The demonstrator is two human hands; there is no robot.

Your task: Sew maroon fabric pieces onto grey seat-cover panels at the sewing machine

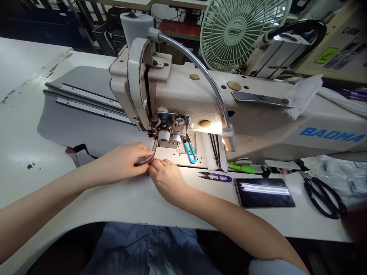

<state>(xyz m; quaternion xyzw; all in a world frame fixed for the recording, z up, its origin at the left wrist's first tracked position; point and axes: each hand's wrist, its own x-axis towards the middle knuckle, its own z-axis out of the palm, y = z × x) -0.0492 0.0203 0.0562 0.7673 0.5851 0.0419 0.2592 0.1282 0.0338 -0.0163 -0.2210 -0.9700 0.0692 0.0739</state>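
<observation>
A narrow dark strip (pixel 145 159), curved at its upper end, runs up to the needle area of a sewing machine (pixel 177 91). My left hand (pixel 123 162) is closed around the strip, thumb and fingers at its near side. Just to the right, my right hand (pixel 168 178) is closed with its fingertips pinched near the strip's lower end; what lies between them is hidden. Blue thread snips (pixel 189 152) rest on the machine bed beside the presser area, and purple thread snips (pixel 216 177) lie on the table to the right.
Grey panels (pixel 69 122) with white strips spread over the table (pixel 51 183) at left. At right lie a phone (pixel 265 193), black-handled scissors (pixel 325 198) and a green marker-like item (pixel 242 168). A bendable lamp (pixel 228 139) and green fan (pixel 235 32) stand above and behind.
</observation>
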